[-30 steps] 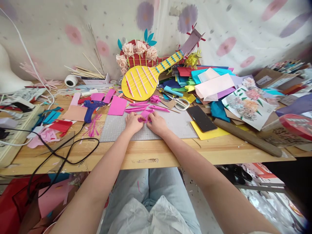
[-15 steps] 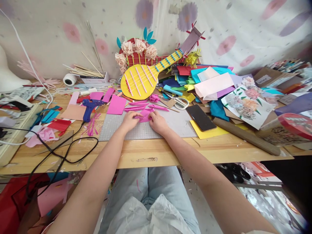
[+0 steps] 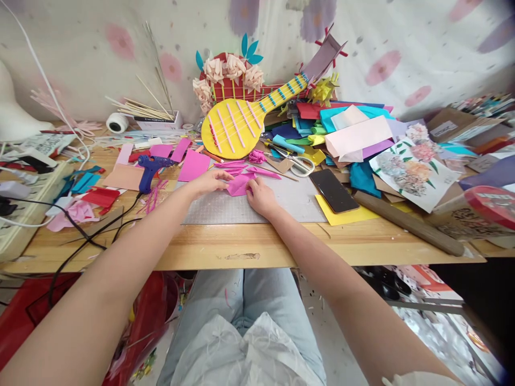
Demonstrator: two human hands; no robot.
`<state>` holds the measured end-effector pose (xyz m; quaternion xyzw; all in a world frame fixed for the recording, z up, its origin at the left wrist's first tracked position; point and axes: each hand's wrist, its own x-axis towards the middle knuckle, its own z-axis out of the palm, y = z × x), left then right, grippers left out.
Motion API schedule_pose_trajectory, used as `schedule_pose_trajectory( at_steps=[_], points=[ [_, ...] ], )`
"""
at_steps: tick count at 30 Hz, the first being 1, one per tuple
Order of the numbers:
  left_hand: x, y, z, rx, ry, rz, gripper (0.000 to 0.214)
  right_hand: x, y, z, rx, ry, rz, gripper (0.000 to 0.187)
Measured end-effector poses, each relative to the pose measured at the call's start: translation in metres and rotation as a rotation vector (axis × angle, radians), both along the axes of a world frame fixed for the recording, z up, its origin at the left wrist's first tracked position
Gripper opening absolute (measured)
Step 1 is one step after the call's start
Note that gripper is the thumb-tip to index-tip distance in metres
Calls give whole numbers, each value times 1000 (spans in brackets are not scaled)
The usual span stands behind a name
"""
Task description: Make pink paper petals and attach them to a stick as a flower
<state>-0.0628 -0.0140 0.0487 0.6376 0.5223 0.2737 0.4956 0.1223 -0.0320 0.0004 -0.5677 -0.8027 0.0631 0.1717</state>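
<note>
A folded piece of pink paper [image 3: 238, 185] lies on the grey cutting mat [image 3: 293, 201] at the table's middle. My left hand [image 3: 207, 182] rests flat at its left edge, fingers stretched out towards the paper and touching it. On the paper's right side, my right hand [image 3: 260, 196] presses down with curled fingers that pinch its edge. Thin pink paper strips [image 3: 235, 167] lie just beyond the piece.
A blue glue gun [image 3: 151, 169] with a black cord lies left of the mat. Scissors [image 3: 295, 164], a black phone [image 3: 333, 191], a yellow sheet [image 3: 344, 214] and a wooden rolling pin [image 3: 406, 222] lie right. A yellow paper guitar [image 3: 237, 126] and piled coloured paper stand behind.
My left hand has opened and slid left along the pink paper, its fingers now flat. The paper has unfolded wider. My right hand stays at the right edge. The view shifted slightly.
</note>
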Motion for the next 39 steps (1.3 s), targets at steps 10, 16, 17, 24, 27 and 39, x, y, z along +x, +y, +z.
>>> schedule_pose_trajectory(
  at_steps=[10, 16, 17, 24, 27, 39],
  points=[
    [17, 11, 5, -134, 17, -62, 15, 2, -2, 4, -16, 88, 10, 24],
    [21, 1, 1, -124, -135, 3, 22, 7, -1, 3, 27, 301, 18, 27],
    [21, -1, -2, -90, -186, 16, 27, 8, 0, 2, 31, 360, -4, 27],
    [22, -11, -33, 115, -412, -33, 40, 11, 15, -10, -52, 789, -110, 32],
    [25, -11, -46, 169, -304, -34, 37, 11, 22, -16, -78, 924, -72, 37],
    [22, -19, -50, 811, 499, 51, 15, 10, 20, -15, 35, 805, -14, 35]
  ],
)
